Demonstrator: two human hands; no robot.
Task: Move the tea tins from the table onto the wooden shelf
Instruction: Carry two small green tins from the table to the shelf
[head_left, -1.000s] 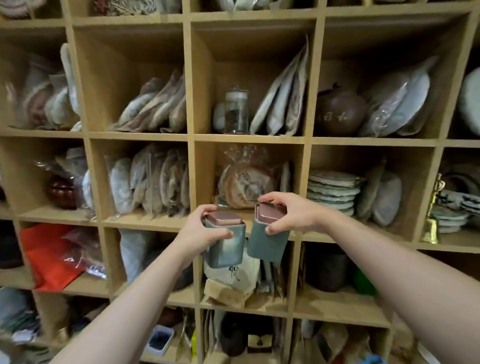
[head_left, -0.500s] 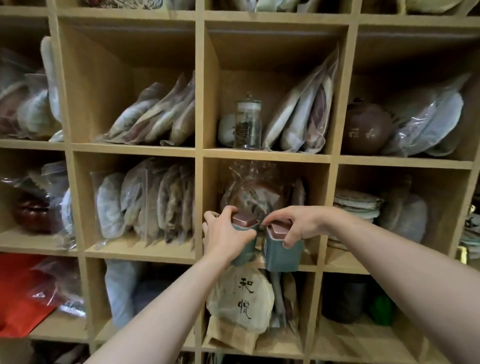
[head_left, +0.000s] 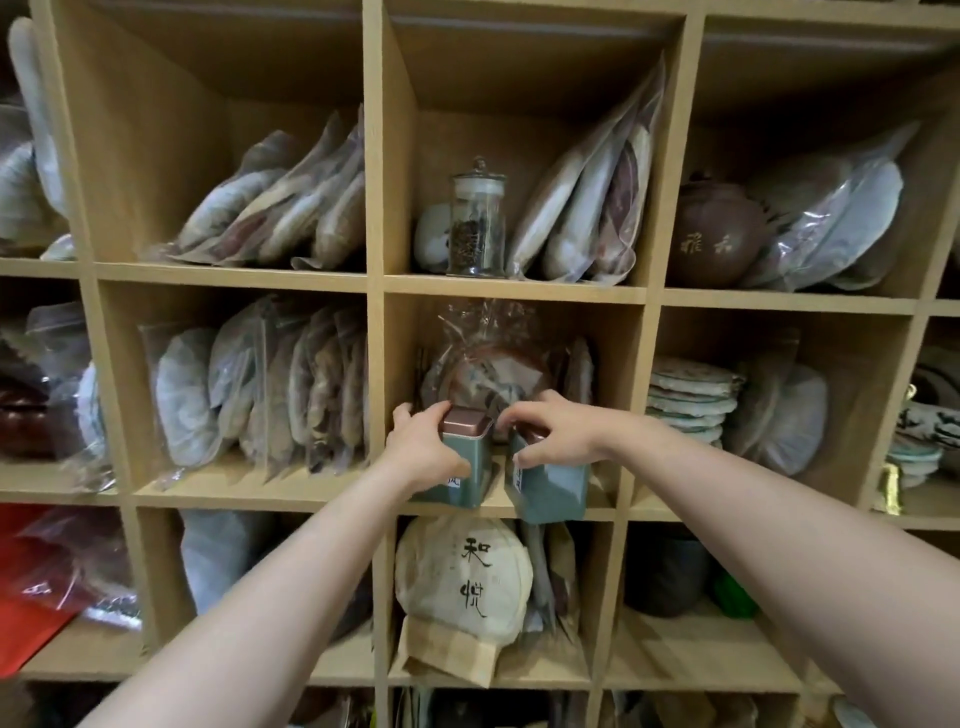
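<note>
Two grey-green tea tins with copper lids are at the front of the middle cubby of the wooden shelf (head_left: 519, 300). My left hand (head_left: 423, 444) wraps the left tin (head_left: 470, 467), which stands upright on the board. My right hand (head_left: 558, 428) grips the top of the right tin (head_left: 553, 491), which tilts a little with its bottom at the board's front edge. The right tin's lid is mostly hidden under my fingers.
A plastic-wrapped tea cake (head_left: 488, 374) fills the back of the same cubby. A glass jar (head_left: 477, 218) and bagged cakes sit in the cubby above. A paper-wrapped cake with black characters (head_left: 465, 577) lies below. A brown clay teapot (head_left: 714, 234) stands upper right.
Both hands have carried the tins up and forward into the middle cubby. The left tin now rests on the board; the view has moved closer to the shelf.
</note>
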